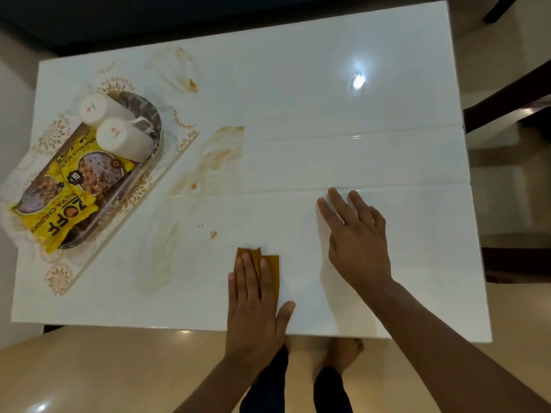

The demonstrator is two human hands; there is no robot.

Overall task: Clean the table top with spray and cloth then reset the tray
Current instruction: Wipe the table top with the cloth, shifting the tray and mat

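Pressing flat on the brown cloth [269, 271] near the table's [357, 144] near edge is the left hand [256, 308], fingers straight. Right hand [356, 236] rests open just right of it. Tray [155, 126] with mugs [119, 132] sits far left, brown smears [220, 150] beside it.

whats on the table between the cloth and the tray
In the head view, brownish smears and small crumbs lie on the white table top between the cloth and the tray.

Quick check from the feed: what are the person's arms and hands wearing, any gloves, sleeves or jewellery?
Both hands, left and right, are bare: no gloves, rings or watch visible. Both forearms are bare as far as the frame shows, with no sleeve in view. Below the table edge, dark trousers and bare feet show.
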